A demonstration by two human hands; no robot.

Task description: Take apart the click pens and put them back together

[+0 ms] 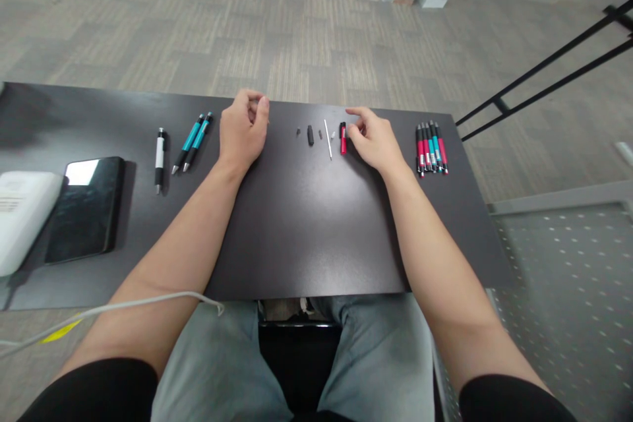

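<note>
My left hand [244, 128] rests on its side near the table's far edge, fingers loosely curled in and nothing visible in them. To the right, my right hand [370, 137] lies with its index finger stretched out and apart from the thumb, just beside a red pen barrel [343, 139]. Between the hands, pen parts are laid out in a row: a small dark piece [298, 132], a black grip sleeve [310, 136], a small dark part [320, 134], a thin white refill [328, 140] and a tiny pale piece [333, 135].
Several red and teal pens [431, 148] lie grouped at the right. Left of my left hand are two teal pens [192, 143] and a white-and-black pen [159, 160]. Farther left are a black phone-like device [85, 211] and a white box-shaped object [24, 217]. A pale cable [148, 301] crosses my left forearm.
</note>
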